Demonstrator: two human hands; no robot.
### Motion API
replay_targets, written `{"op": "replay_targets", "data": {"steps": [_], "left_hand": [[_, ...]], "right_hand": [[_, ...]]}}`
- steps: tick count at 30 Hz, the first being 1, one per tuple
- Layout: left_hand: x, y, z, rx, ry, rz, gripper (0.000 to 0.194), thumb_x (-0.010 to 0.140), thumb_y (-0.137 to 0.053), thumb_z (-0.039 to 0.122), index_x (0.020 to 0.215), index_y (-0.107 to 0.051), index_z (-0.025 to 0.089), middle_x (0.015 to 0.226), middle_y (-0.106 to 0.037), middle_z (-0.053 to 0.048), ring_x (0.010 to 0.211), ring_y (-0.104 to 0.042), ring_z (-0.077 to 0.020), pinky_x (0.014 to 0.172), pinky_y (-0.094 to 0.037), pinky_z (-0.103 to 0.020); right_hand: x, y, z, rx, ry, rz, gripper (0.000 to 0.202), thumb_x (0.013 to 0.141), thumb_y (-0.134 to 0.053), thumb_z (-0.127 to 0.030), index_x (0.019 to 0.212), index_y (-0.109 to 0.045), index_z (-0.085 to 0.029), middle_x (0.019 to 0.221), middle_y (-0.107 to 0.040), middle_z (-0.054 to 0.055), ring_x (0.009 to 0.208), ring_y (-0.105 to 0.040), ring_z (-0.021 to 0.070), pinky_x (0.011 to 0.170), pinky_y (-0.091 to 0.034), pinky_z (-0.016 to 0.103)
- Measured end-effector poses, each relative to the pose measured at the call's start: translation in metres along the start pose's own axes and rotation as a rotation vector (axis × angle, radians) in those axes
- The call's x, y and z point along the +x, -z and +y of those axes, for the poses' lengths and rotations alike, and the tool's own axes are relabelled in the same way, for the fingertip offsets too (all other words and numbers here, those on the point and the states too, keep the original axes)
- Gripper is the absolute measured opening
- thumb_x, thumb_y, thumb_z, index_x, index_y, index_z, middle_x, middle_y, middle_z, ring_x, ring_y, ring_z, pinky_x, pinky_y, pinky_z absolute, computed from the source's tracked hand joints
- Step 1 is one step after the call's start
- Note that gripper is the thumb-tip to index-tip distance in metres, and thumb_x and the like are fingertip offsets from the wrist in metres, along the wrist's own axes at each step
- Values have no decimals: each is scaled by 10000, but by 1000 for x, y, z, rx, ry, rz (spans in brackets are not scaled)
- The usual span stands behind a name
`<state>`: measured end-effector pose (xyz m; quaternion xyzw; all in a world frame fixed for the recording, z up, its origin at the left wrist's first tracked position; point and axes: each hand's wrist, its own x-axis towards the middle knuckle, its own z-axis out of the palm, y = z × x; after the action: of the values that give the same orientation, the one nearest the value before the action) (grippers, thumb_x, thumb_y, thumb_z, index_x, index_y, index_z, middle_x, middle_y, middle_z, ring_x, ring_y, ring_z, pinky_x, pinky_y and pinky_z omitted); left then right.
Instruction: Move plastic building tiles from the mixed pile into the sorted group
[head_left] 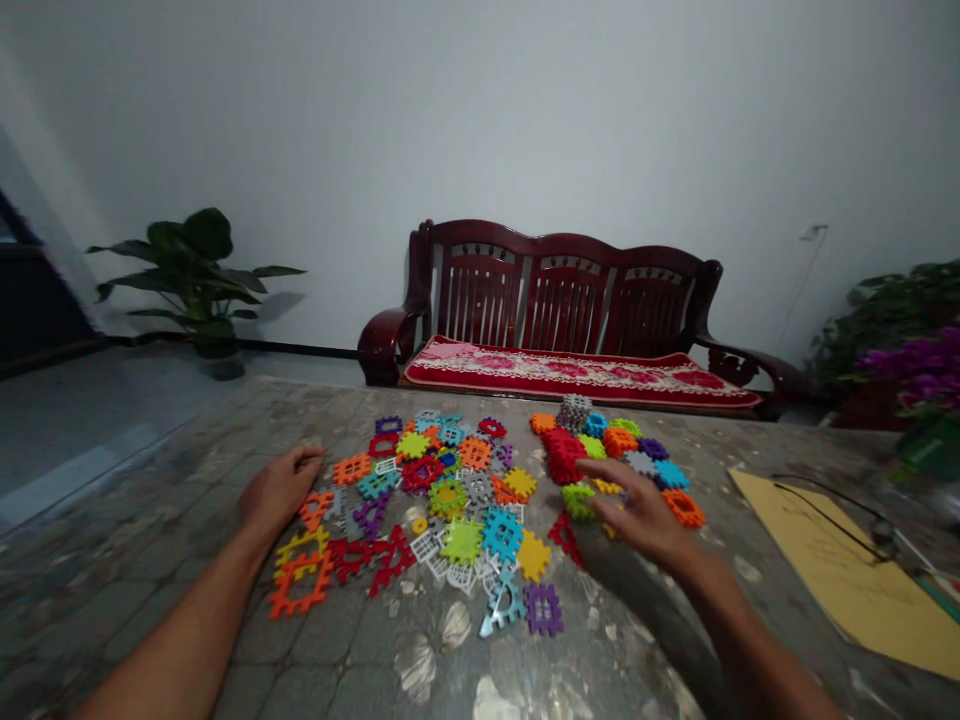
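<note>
My left hand (pixel 279 488) rests on the table at the left of the pile, fingers curled in loosely, with nothing seen in them. Nearest to it are an orange triangular piece (pixel 316 508) and an orange square block (pixel 352 468). My right hand (pixel 637 508) hovers at the right group, thumb and fingers apart. Its fingertips are close to a stack of red interlocking blocks (pixel 562 455) and a lime green block (pixel 578 502); whether they touch is unclear. A red triangular piece (pixel 564 538) lies just left of the thumb.
Many notched plastic pieces spread across the middle, including a lime square (pixel 461 541) and a purple square (pixel 543 609). A grey stack (pixel 574 412) stands at the back. Yellow paper (pixel 847 570) and glasses (pixel 881 535) lie right. A wooden bench (pixel 562 290) stands beyond the table.
</note>
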<state>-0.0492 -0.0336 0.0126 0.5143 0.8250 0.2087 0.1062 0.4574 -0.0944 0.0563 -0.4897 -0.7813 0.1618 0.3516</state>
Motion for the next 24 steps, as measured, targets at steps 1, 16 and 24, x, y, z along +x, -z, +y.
{"op": "replay_targets", "data": {"steps": [1, 16, 24], "left_hand": [[0, 0, 0, -6, 3, -1, 428, 887, -445, 446, 1184, -676, 240, 1132, -729, -73, 928, -668, -265, 669, -475, -300], [1, -4, -2, -19, 10, 10, 398, 881, -446, 459, 1145, -693, 291, 1099, -744, -34, 926, -676, -254, 636, -457, -278], [1, -3, -1, -1, 11, -11, 398, 885, -434, 447, 1150, -687, 292, 1089, -743, -33, 899, -680, -250, 618, -456, -280]], "right_hand": [[-4, -15, -15, 6, 34, -61, 457, 833, -643, -390, 1269, -618, -256, 1270, -644, 95, 1181, -592, 270, 1020, -466, 473], [-19, -108, -69, -221, 283, -240, 675, 786, -686, -452, 1388, -498, -212, 1424, -513, 149, 1298, -469, 321, 1079, -372, 525], [0, -121, -69, -289, 331, -203, 416, 816, -529, -95, 1211, -588, -209, 1196, -646, 104, 1084, -576, 249, 943, -473, 403]]}}
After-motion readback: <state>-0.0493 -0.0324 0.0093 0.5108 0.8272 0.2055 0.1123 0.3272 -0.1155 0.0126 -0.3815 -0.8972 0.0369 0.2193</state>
